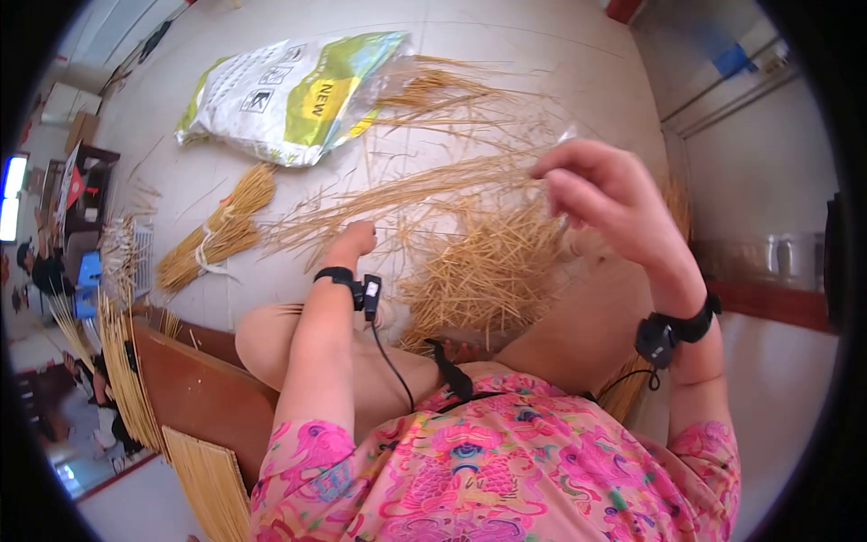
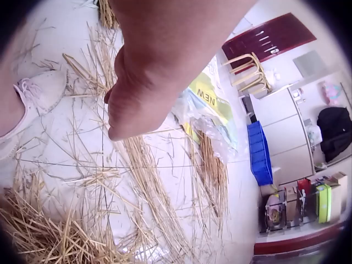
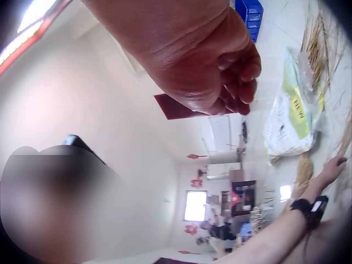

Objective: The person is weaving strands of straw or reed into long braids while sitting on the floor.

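Long straw stalks [image 1: 433, 185] lie across the pale floor in a loose band. Over their left part is my left hand [image 1: 358, 238], low, with its fingers curled; in the left wrist view stalks show on both sides of this hand [image 2: 146, 91]. I cannot tell whether it grips any. My right hand [image 1: 605, 194] is raised near the right ends of the band. In the right wrist view its fingers [image 3: 242, 74] are loosely curled, with nothing showing in them. A heap of short straw pieces [image 1: 483, 271] lies between my legs.
A white and green plastic bag [image 1: 262, 99] with straw sticking out lies ahead. A tied straw bundle [image 1: 217, 230] is to its lower left. Brown wooden furniture [image 1: 199, 388] with more straw stands at my left, a metal-coloured panel [image 1: 750, 163] at the right. Other people appear farther left.
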{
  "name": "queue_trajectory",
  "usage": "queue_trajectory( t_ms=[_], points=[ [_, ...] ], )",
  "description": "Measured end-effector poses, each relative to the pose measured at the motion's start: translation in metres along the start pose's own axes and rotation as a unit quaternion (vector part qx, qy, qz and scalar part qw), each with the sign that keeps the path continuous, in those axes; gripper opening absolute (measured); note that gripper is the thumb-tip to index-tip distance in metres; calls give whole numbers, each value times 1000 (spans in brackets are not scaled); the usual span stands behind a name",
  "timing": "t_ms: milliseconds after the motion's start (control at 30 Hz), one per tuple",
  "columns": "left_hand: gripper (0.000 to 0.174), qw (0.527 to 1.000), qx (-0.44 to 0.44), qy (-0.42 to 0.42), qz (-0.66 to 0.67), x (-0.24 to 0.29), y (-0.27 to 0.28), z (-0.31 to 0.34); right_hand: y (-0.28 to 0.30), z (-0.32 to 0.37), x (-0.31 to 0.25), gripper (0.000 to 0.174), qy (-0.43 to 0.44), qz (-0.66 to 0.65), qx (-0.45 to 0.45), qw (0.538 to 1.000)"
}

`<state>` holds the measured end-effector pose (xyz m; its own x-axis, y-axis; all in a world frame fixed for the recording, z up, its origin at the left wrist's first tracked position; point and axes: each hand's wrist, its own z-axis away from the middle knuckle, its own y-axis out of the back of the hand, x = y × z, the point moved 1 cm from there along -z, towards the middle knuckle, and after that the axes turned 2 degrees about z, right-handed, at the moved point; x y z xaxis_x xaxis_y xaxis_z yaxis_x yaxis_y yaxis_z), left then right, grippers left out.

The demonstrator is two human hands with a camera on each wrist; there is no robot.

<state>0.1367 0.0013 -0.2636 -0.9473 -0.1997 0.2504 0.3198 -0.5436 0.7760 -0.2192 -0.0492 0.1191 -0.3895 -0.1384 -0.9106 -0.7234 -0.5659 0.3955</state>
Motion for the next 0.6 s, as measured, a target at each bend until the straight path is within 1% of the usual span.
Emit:
queue_trajectory(
  t_ms=[67, 100, 167, 200, 300, 367, 433, 533, 567, 600],
  points=[
    [26, 999, 3, 28, 34, -14, -11, -7, -27, -35, 16, 20, 13, 113, -67, 991],
    [26, 998, 29, 35, 39, -16, -11, -7, -34, -49, 24, 20, 30, 187, -86, 978],
    [26, 995, 74, 46, 47, -15, -10, -7, -38, -71, 46, 22, 59, 330, -122, 934],
    [28, 992, 78, 58, 75, -17, -9, -11, -40, -78, 59, 25, 56, 363, -151, 918],
    [35, 981, 96, 94, 137, -19, -14, -29, -43, -85, 84, 25, 13, 364, -213, 907],
    [39, 974, 118, 121, 150, -20, -16, -39, -45, -85, 85, 24, 4, 373, -200, 906],
    [42, 965, 175, 128, 147, -22, -22, -45, -47, -86, 72, 23, -15, 385, -195, 902],
    [46, 951, 241, 141, 135, -23, -24, -53, -47, -88, 78, 22, 12, 401, -189, 896],
    [48, 946, 260, 144, 131, -23, -21, -55, -48, -89, 76, 21, 8, 402, -194, 895],
    [45, 946, 255, 152, 129, -25, -20, -58, -48, -90, 74, 21, 4, 405, -198, 893]
  ],
)
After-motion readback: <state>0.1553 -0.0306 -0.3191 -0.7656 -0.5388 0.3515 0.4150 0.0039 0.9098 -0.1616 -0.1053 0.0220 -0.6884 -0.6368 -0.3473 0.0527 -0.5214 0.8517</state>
